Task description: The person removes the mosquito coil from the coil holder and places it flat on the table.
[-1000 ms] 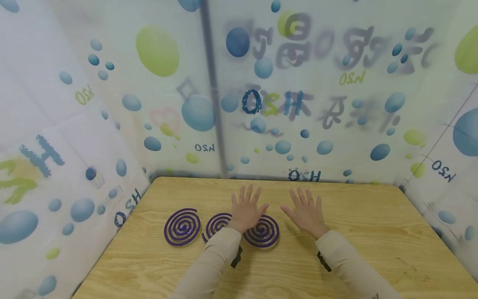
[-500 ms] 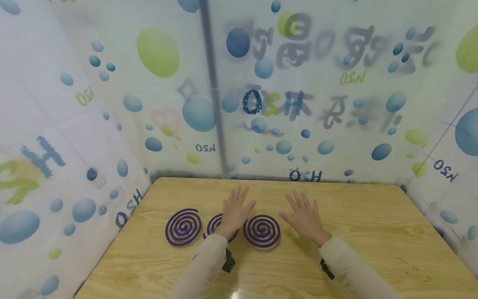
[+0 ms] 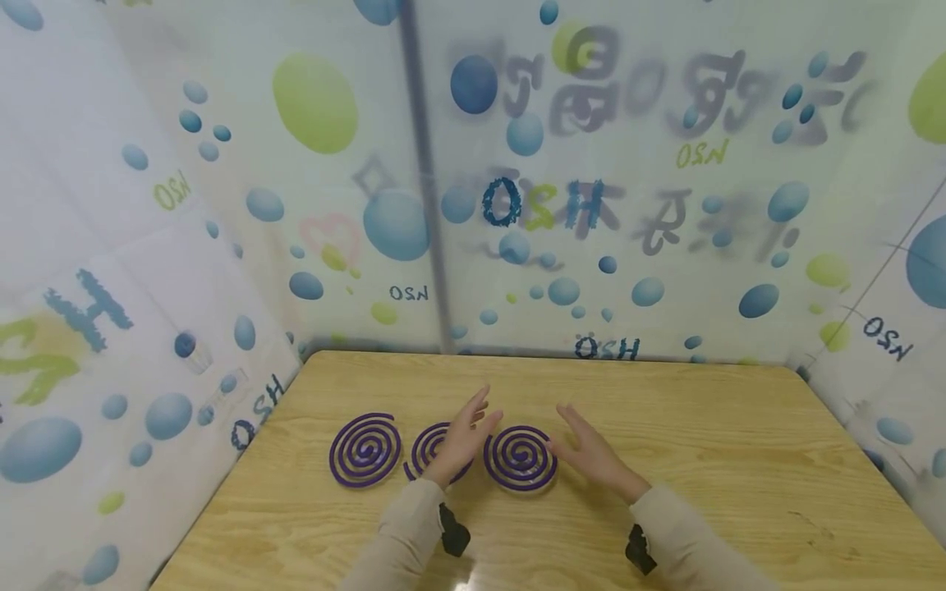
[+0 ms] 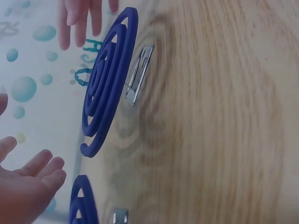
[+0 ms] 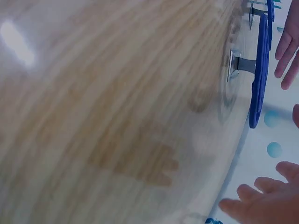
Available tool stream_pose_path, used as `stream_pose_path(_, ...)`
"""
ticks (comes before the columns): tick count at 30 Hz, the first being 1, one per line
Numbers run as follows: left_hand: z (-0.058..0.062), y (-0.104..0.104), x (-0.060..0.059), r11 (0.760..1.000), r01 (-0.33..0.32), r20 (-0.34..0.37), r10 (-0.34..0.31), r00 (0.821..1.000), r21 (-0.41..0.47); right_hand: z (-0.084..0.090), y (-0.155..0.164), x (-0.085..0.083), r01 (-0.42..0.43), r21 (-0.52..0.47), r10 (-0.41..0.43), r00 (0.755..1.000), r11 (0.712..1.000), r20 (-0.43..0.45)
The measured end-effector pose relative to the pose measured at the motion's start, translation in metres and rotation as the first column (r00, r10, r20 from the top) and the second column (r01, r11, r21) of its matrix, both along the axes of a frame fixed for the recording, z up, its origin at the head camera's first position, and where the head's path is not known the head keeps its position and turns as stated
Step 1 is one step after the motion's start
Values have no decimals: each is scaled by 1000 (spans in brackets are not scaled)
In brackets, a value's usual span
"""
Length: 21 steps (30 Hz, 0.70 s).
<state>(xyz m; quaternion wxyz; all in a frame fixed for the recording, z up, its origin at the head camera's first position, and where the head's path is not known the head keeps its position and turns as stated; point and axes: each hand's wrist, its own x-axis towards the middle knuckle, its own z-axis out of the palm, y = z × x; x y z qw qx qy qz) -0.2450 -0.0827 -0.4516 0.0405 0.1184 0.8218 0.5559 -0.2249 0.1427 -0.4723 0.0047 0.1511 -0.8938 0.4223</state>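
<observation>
Turned since half a second ago, both hands have rolled from palm-down to nearly edge-on, palms facing inward. Left hand (image 3: pixel 466 433) hovers over the middle mosquito coil (image 3: pixel 427 447), partly hiding it; right hand (image 3: pixel 597 456) is just right of the right mosquito coil (image 3: pixel 521 455). Each has loose fingers, gripping nothing. With the left mosquito coil (image 3: pixel 365 450), the purple spirals form a row on metal stands (image 4: pixel 139 74) upon a wooden table (image 3: pixel 709 476).

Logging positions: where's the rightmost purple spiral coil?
The coil is right of the head view's centre, over the pale wooden table, between left hand and right hand.
</observation>
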Motion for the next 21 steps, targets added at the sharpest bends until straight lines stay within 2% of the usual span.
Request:
stream_pose_path(5,-7,3,-1,997,29,30,-32,999,73,-3,-5,3,40,-132,-26,994,990,107)
stream_pose_path(10,1,7,7,993,65,31,-68,997,98,-7,-8,2,98,-247,-49,980,964,195)
stream_pose_path(13,-1,9,7,993,72,33,-75,997,94,-10,-9,1,122,-290,-62,976,949,209)
stream_pose_path(17,-14,12,2,996,60,26,-61,998,60,-15,-11,0,125,-344,-52,976,931,213)
stream_pose_path(18,-11,13,4,997,58,27,-60,998,49,-16,-12,0,125,-353,-49,975,927,215)
stream_pose_path(21,-13,15,4,998,60,32,-61,998,33,-16,-16,0,134,-342,-57,972,930,228)
